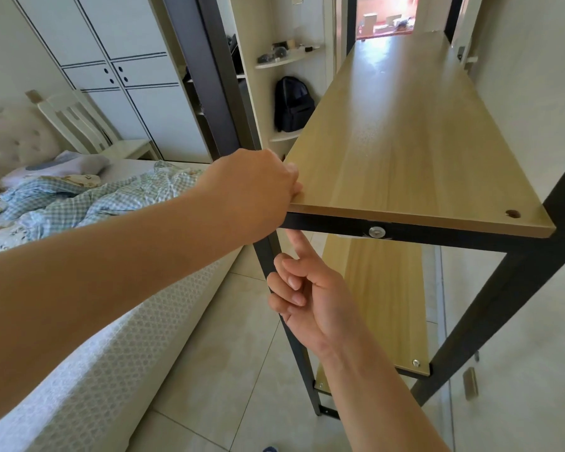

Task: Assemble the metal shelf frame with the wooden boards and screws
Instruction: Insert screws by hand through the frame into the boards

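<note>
A black metal shelf frame stands on the tiled floor. A long wooden board lies on its upper crossbar, which has a silver screw in it. An empty hole shows at the board's near right corner. My left hand grips the board's near left corner. My right hand is under that corner, index finger pointing up at the crossbar, other fingers curled. A lower wooden board sits on the frame, fixed with a screw.
A bed with a checked quilt lies close on the left. White wardrobes, a white chair and a corner shelf with a dark backpack stand behind. A wall runs along the right. An open doorway is at the far end.
</note>
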